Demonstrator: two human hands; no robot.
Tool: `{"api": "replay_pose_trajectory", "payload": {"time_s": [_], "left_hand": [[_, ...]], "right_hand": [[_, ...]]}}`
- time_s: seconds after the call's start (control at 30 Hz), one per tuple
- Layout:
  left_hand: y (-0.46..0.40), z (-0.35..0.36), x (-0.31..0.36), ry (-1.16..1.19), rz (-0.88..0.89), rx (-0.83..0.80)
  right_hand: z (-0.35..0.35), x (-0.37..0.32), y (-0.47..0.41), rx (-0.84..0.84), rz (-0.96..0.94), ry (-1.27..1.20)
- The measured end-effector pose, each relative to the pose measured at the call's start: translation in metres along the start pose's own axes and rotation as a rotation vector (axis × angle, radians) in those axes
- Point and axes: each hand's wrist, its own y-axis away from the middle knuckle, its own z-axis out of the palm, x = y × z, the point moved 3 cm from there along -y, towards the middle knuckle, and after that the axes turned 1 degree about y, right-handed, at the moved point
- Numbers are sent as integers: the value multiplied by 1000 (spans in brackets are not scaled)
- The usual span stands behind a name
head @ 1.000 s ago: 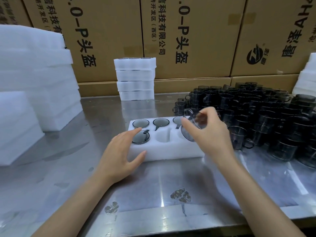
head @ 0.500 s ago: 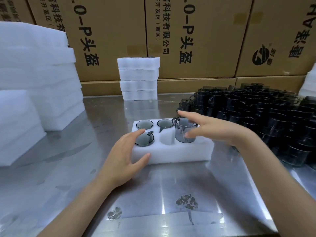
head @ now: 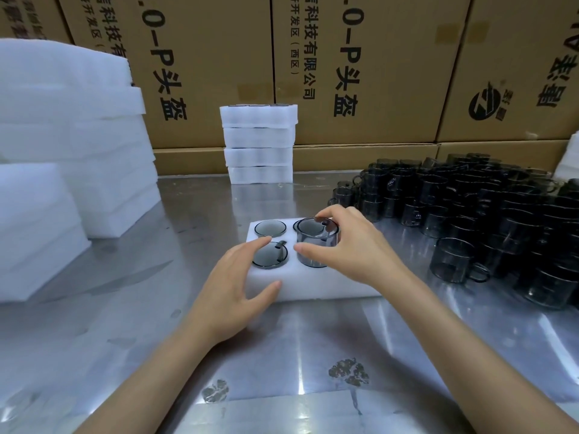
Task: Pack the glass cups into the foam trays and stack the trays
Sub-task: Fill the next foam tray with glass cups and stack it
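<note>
A white foam tray (head: 316,288) lies on the steel table in front of me. Grey glass cups sit sunk in its holes, one at the front left (head: 270,256) and one at the back left (head: 270,228). My right hand (head: 354,245) pinches a grey glass cup (head: 316,242) by its rim and side, standing partly in the front middle hole. My left hand (head: 233,296) rests on the tray's front left corner, fingers on top and thumb against the front wall. The tray's right holes are hidden by my right hand.
A crowd of loose grey glass cups (head: 488,220) fills the table's right side. A stack of packed foam trays (head: 259,144) stands at the back. Piles of foam sheets (head: 72,136) sit on the left. Cardboard boxes (head: 360,67) wall off the back.
My right hand moved left across the tray with the cup, from the back right hole area to the front middle hole. My left hand stayed on the tray's corner.
</note>
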Motion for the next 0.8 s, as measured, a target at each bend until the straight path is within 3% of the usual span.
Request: {"api": "replay_pose_trajectory", "payload": {"time_s": [0.17,0.4,0.63,0.8], "left_hand": [[-1,0,1,-24,35,2],[-10,1,19,-170,216,14],[-27,9,44,-83,215,17],[-25,13,41,-161,236,27]], "right_hand": [[5,4,4,0,12,-73],[8,6,8,15,-1,-114],[16,5,12,78,-45,-37],[15,5,12,86,-52,-30]]}}
